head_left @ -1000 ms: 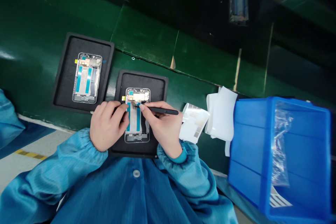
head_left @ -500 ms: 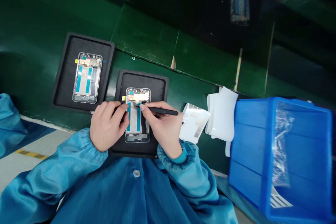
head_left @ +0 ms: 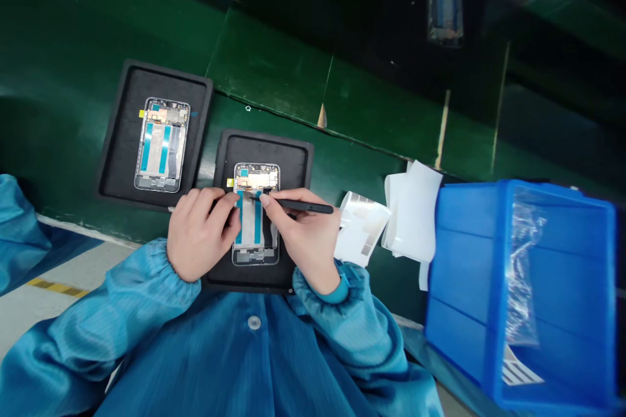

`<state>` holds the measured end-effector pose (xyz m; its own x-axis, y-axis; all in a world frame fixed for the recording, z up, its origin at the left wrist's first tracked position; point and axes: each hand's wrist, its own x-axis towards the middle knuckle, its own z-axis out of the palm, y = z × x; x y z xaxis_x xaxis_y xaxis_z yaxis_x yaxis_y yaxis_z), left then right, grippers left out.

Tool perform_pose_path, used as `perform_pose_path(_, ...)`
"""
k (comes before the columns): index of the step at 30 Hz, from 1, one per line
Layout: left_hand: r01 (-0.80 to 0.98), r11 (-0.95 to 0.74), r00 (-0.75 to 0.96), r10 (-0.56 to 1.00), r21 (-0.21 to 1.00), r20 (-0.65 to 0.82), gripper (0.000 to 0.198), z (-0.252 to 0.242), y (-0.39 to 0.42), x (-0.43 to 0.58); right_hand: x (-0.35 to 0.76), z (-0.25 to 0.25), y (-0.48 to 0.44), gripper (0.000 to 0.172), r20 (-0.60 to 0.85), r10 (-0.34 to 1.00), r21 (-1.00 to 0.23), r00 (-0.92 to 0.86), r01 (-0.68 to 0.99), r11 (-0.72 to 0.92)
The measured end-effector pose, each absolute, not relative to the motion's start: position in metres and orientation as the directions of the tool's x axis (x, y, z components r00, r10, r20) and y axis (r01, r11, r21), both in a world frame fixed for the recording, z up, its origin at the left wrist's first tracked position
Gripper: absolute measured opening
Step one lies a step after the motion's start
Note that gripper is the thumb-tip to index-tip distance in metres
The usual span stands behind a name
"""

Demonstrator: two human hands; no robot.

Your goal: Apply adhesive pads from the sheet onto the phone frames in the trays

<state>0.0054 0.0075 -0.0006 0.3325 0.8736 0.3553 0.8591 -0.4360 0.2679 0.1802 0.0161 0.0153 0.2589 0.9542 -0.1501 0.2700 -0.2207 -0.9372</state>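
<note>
An opened phone (head_left: 251, 221) lies in a black tray (head_left: 264, 143), its circuit board and two blue strips showing. My left hand (head_left: 203, 231) is closed, fingers curled and fingertips pressed against the phone's left edge. Black tweezers (head_left: 308, 206) are pinched in my right hand (head_left: 310, 241), the handle pointing right. Their thin tip reaches over the phone just below the board, between the blue strips. What exactly the tip touches is too small to tell. A small silver end (head_left: 171, 209) pokes out beside my left hand; the rest of it is hidden.
Another black tray (head_left: 115, 143) with a similar opened phone (head_left: 162, 146) stands at left. White sheets (head_left: 413, 208) and a curled sticker sheet (head_left: 364, 225) lie at right, beside a blue bin (head_left: 464, 260) holding clear plastic (head_left: 523, 280). A third phone (head_left: 445, 10) lies far back.
Both hands and the phone stay in place. The tweezers' tip has shifted very slightly; the whole view has drifted a little.
</note>
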Motion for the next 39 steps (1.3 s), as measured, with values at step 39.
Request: perform_pose_path(39,0.864,-0.484,0.439,0.858,0.135,0.266,0.038,0.0065,0.0074,0.0032,0.1803,0.0098,0.0135,0.009,-0.106,0.964,-0.918,0.243,0.350,-0.189)
